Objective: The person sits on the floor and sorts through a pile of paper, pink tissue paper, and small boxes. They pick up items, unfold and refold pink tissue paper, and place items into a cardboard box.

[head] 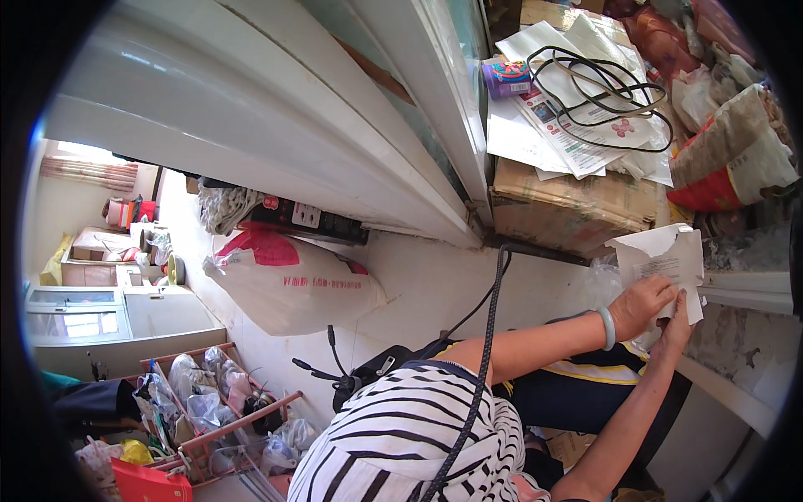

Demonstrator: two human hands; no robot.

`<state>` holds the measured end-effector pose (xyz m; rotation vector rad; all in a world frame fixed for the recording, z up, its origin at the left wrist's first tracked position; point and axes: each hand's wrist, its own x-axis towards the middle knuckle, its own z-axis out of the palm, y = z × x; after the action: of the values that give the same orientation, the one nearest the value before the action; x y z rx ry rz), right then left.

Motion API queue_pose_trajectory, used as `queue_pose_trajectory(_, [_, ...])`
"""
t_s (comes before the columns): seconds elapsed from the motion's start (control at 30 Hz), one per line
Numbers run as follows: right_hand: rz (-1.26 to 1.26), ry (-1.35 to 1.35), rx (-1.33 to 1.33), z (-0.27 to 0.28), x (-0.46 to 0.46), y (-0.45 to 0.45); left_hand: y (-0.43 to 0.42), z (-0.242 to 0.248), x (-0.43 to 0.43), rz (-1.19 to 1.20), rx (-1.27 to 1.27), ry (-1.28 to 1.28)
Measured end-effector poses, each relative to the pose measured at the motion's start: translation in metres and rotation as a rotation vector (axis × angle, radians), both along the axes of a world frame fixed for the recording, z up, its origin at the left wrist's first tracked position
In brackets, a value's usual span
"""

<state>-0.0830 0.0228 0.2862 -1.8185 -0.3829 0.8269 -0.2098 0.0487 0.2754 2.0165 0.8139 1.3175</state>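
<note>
My left hand (640,307), with a pale bangle (606,329) at its wrist, lies with bent fingers against a torn piece of whitish card (662,251). The card's upper edge is ragged, and a patch of small print shows on it. Its lower right part is pinched by my right hand (676,327), thumb on the near face. Both hands are close together, over the far side of my navy trousers (558,401) with yellow stripes. Some of the right hand's fingers are hidden behind the card.
Papers (533,147), looped dark cords (602,94) and a purple tub (507,78) lie on a taped cardboard box (571,201). A stained sack (728,150) is beside it. A white sack (301,282) rests on the floor; a rack (232,427) holds plastic bags. A braided cable (486,351) crosses my body.
</note>
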Motion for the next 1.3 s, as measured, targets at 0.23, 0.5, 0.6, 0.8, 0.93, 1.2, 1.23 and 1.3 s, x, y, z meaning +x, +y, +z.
queue_pose_trajectory(0.23, [-0.002, 0.130, 0.043, -0.007, 0.007, -0.003, 0.008, 0.007, -0.009, -0.091, -0.093, 0.020])
queue_pose_trajectory(0.5, [0.031, 0.267, 0.047, 0.002, -0.002, -0.007, 0.025, 0.012, -0.007, -0.039, -0.401, 0.028])
queue_pose_trajectory(0.6, [0.042, 0.273, 0.087, 0.000, 0.001, -0.007, 0.033, 0.026, -0.013, -0.027, -0.391, 0.147])
queue_pose_trajectory(0.8, [0.076, 0.236, 0.049, -0.001, 0.001, -0.008, 0.031, 0.021, -0.011, 0.110, -0.175, 0.185])
queue_pose_trajectory(0.93, [0.071, 0.198, 0.035, -0.002, 0.001, -0.009, 0.028, 0.016, -0.007, 0.159, -0.130, 0.220])
queue_pose_trajectory(1.2, [0.053, 0.182, 0.040, 0.002, -0.004, -0.010, 0.023, 0.014, -0.004, 0.208, 0.008, 0.314])
queue_pose_trajectory(1.23, [0.045, 0.172, 0.048, 0.004, -0.007, -0.009, 0.023, 0.015, -0.003, 0.207, 0.012, 0.293])
queue_pose_trajectory(1.3, [0.031, 0.158, 0.052, 0.004, -0.008, -0.008, 0.021, 0.015, -0.003, 0.205, 0.019, 0.251])
